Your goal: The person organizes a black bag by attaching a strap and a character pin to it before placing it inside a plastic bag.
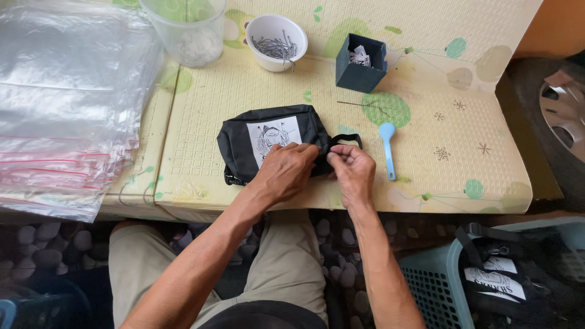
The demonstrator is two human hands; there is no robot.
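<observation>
**Both hands at the end of a black pouch**

A black fabric pouch (256,143) with a white printed patch lay on a pale yellow embossed foam mat (426,164), near the mat's front edge and directly ahead of the seated person. The left hand (285,170) rested on the pouch's right half, its fingers curled over the fabric and pressing it down, the fingertips reaching the edge of the white patch. The right hand (352,169) sat just beside it, thumb and forefinger pinched narrowly together on the black strap loop (346,141) that stuck out from the pouch's right end. The two hands nearly touched at the knuckles.

Just right of the right hand lay a light blue plastic spoon (387,149), its bowl pointing away from the person. Farther back on the mat stood a small dark blue open box (361,68) with paper pieces inside, a white bowl (276,41) of small metal pieces, and a clear plastic tub (186,27). A stack of clear zip bags (64,103) with red seal lines covered the left side. Below the mat on the right, a teal plastic basket (436,283) held more black pouches (496,274) with white patches. The person's knees, in khaki trousers, showed under the mat's edge.
</observation>
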